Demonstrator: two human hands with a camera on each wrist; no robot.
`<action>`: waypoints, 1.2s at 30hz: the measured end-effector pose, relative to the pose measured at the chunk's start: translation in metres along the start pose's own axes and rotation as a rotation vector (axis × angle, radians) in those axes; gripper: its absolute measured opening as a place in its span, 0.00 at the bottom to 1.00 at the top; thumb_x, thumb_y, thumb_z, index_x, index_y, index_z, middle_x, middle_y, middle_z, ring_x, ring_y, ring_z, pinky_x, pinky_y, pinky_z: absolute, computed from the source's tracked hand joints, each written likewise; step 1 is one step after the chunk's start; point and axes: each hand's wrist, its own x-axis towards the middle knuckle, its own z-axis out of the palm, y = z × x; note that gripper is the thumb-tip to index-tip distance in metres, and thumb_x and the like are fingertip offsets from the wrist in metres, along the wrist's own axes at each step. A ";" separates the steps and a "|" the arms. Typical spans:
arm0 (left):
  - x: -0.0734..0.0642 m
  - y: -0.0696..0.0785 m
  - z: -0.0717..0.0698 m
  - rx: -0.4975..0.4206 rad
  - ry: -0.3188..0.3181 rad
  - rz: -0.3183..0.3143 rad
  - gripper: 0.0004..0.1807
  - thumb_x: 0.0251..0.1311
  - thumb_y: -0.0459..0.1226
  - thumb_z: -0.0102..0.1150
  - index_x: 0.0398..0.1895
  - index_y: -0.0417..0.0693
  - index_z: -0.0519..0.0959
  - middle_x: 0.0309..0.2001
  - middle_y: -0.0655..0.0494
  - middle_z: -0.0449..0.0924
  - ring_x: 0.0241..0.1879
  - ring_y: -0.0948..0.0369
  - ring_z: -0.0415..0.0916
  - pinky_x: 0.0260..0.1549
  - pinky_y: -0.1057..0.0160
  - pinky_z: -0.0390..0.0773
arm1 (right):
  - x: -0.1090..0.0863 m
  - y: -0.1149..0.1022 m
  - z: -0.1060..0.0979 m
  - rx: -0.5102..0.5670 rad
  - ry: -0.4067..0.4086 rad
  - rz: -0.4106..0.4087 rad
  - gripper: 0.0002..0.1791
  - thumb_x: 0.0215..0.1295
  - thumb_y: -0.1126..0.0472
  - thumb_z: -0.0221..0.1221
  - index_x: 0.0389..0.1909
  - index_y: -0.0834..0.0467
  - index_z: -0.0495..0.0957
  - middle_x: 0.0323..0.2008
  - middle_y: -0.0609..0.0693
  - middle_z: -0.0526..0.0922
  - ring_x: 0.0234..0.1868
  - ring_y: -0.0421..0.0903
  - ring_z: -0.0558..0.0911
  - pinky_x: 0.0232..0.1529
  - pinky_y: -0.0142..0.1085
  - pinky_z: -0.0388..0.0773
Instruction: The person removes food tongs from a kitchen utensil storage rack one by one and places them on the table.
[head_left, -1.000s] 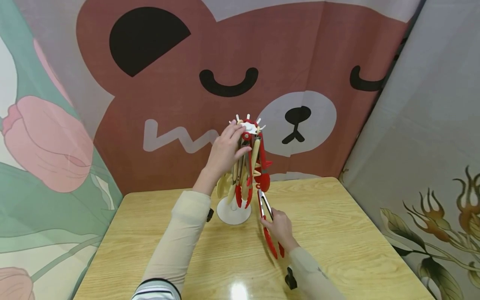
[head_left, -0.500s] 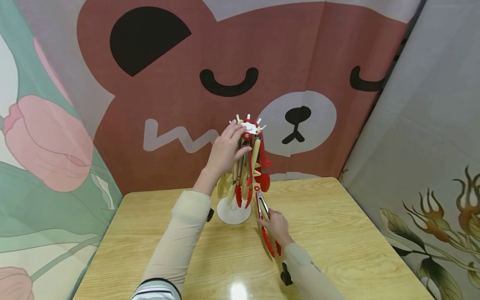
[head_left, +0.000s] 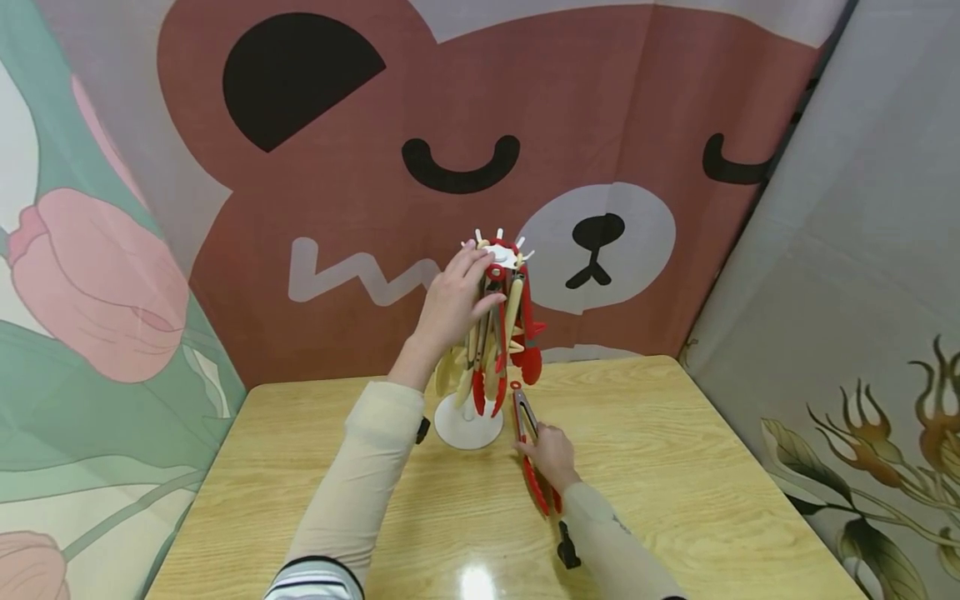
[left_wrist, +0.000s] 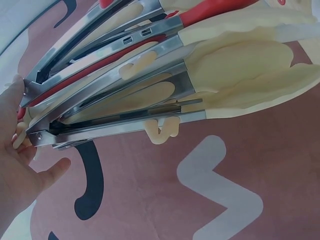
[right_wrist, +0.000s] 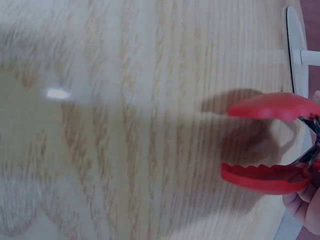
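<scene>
My right hand [head_left: 551, 457] grips a pair of red-tipped metal tongs [head_left: 528, 412] above the table, right of a white utensil stand [head_left: 457, 427]. The tongs' hanging loop points toward the stand. In the right wrist view, the red tong heads [right_wrist: 270, 180] are spread apart and my fingers [right_wrist: 300, 204] show at the right edge. My left hand [head_left: 450, 302] rests on the stand's top, its fingers fairly straight and thumb out to the side. Cream-headed tongs [left_wrist: 240, 70] hang close beside the left hand [left_wrist: 20, 175], with a red-handled one among them.
Several red and cream utensils hang round the stand, including a red one [head_left: 530, 363] at its right side. The wooden table [head_left: 637, 467] extends around its base. A curtain with a bear print [head_left: 337, 208] hangs behind, and a floral curtain [head_left: 862, 333] stands at the right.
My right hand has shifted slightly left with the tongs, and the tongs' loop end has dropped a little lower. The left hand keeps its place on the stand.
</scene>
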 end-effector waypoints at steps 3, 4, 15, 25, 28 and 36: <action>0.001 0.001 0.000 0.004 -0.006 -0.003 0.31 0.53 0.46 0.59 0.58 0.39 0.68 0.58 0.47 0.65 0.64 0.55 0.52 0.48 0.55 0.70 | -0.001 0.001 0.001 -0.004 -0.007 0.006 0.23 0.41 0.46 0.68 0.19 0.62 0.71 0.13 0.47 0.65 0.14 0.42 0.66 0.12 0.35 0.63; 0.001 0.001 0.000 0.005 -0.008 -0.004 0.31 0.53 0.46 0.59 0.58 0.39 0.68 0.58 0.47 0.65 0.64 0.55 0.52 0.48 0.55 0.70 | -0.001 0.001 0.001 -0.007 -0.007 0.009 0.24 0.41 0.46 0.68 0.20 0.62 0.72 0.13 0.48 0.65 0.13 0.42 0.66 0.12 0.35 0.64; 0.000 0.000 0.002 0.002 -0.002 -0.002 0.31 0.54 0.46 0.59 0.58 0.39 0.68 0.58 0.47 0.65 0.64 0.55 0.51 0.48 0.56 0.70 | 0.003 0.005 0.009 0.006 -0.038 0.040 0.24 0.44 0.46 0.66 0.21 0.63 0.72 0.15 0.49 0.67 0.14 0.43 0.67 0.12 0.35 0.64; -0.001 0.000 0.001 0.000 -0.002 -0.003 0.30 0.54 0.46 0.59 0.58 0.39 0.68 0.58 0.47 0.65 0.64 0.55 0.51 0.48 0.56 0.70 | 0.003 0.003 0.009 0.004 -0.064 0.058 0.23 0.45 0.46 0.66 0.21 0.63 0.71 0.16 0.50 0.67 0.16 0.44 0.68 0.14 0.36 0.66; -0.001 0.000 0.001 0.000 -0.004 -0.007 0.30 0.54 0.46 0.59 0.58 0.39 0.68 0.58 0.47 0.65 0.64 0.55 0.51 0.48 0.56 0.70 | 0.003 0.003 0.009 0.003 -0.066 0.060 0.23 0.46 0.46 0.66 0.21 0.63 0.71 0.16 0.50 0.67 0.16 0.45 0.68 0.14 0.36 0.66; -0.001 0.000 0.001 -0.003 0.000 -0.002 0.30 0.54 0.46 0.59 0.58 0.39 0.68 0.58 0.47 0.65 0.64 0.55 0.51 0.48 0.55 0.70 | 0.002 0.003 0.009 0.004 -0.058 0.062 0.23 0.46 0.46 0.65 0.20 0.62 0.70 0.15 0.50 0.67 0.15 0.45 0.69 0.14 0.37 0.67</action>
